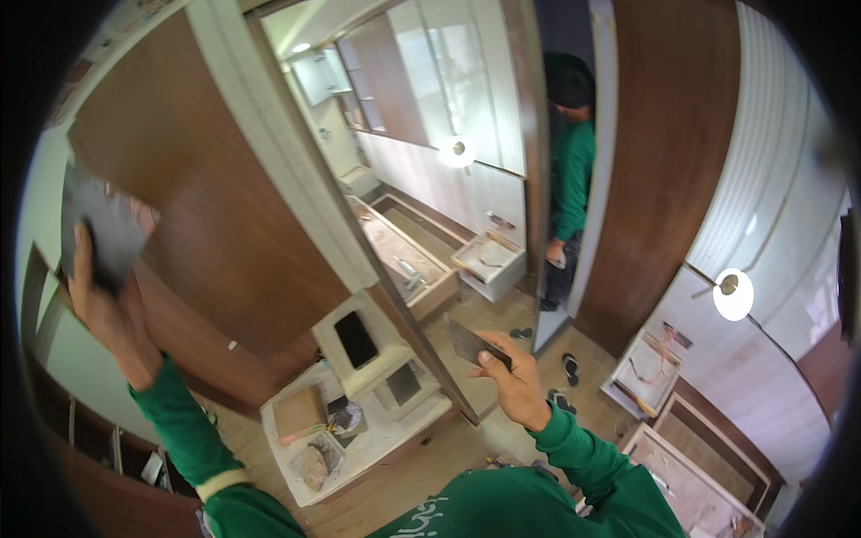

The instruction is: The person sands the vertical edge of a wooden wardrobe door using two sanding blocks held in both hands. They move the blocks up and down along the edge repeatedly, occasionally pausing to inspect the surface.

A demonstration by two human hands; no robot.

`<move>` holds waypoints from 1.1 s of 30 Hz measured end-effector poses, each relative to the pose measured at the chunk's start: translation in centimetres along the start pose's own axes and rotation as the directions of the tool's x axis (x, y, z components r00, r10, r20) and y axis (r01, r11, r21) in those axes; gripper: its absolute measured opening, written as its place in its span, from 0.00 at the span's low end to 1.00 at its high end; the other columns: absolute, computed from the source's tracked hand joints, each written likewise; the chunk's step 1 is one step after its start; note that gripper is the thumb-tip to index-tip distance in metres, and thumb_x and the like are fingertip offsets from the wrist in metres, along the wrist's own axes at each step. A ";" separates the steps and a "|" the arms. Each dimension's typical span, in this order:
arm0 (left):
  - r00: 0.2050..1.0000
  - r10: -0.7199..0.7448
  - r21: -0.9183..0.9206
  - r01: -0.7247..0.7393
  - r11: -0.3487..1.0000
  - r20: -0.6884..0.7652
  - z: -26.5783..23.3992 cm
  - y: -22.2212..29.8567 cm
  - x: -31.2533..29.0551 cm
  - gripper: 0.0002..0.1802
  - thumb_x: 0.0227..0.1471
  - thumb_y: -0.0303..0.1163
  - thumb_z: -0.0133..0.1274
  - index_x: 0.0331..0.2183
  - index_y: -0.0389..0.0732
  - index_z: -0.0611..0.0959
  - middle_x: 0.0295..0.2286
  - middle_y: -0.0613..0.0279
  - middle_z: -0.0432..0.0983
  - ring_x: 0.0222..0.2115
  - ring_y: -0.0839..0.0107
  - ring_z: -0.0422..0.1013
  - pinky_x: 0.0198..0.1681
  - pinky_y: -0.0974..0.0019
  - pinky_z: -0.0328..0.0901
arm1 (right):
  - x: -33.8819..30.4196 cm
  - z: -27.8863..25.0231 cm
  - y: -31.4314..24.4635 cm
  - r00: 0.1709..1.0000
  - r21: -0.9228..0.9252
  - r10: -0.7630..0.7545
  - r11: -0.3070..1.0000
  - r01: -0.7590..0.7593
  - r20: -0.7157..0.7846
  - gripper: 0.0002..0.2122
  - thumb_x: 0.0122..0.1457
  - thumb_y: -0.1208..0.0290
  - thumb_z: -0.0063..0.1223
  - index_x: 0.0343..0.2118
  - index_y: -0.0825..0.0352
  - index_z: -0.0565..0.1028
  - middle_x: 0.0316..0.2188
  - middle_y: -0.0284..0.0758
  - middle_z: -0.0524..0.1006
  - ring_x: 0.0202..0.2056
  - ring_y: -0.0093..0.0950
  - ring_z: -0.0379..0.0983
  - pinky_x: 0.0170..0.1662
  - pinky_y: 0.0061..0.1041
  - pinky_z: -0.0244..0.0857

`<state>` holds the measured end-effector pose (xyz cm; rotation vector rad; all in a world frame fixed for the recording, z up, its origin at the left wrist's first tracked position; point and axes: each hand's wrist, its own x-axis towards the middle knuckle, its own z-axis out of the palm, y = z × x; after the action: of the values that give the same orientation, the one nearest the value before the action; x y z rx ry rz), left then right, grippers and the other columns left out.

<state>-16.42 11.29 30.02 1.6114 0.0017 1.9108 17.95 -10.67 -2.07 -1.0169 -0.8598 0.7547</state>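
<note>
My left hand (112, 309) is raised at the far left, fingers wrapped under a flat dark grey plate (106, 235). The plate is blurred by motion, close to the brown wood panel (211, 170). Lower and right of the middle, my right hand (516, 381) pinches a thin, dark rectangular scraper blade (473, 344) between thumb and fingers. Its blade points to the upper left, in front of the mirror's lower edge. Any handle on either tool is hidden by the hands.
Below stands a low white table (372, 462) with a tan box (300, 414) and an open bag (318, 462). A black phone (356, 339) lies on a pale block. A tall mirror (404, 117) reflects the room. Bed frames, sandals (569, 368) and a person (571, 170) appear right.
</note>
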 end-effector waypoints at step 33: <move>1.000 -0.027 0.032 0.027 0.999 0.005 4.7 -1.4 12.9 0.19 0.65 0.32 0.54 0.53 0.30 0.82 0.53 0.56 0.77 0.53 0.69 0.73 0.61 0.64 0.65 | 14.3 18.5 -4.7 0.675 -0.779 -0.716 0.319 0.540 0.175 0.24 0.51 0.75 0.61 0.54 0.73 0.74 0.46 0.40 0.73 0.35 0.40 0.79 0.32 0.37 0.73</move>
<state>-12.28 16.48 42.09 1.6301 0.0515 1.8947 8.96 7.24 10.91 -1.3396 -1.3431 -0.5235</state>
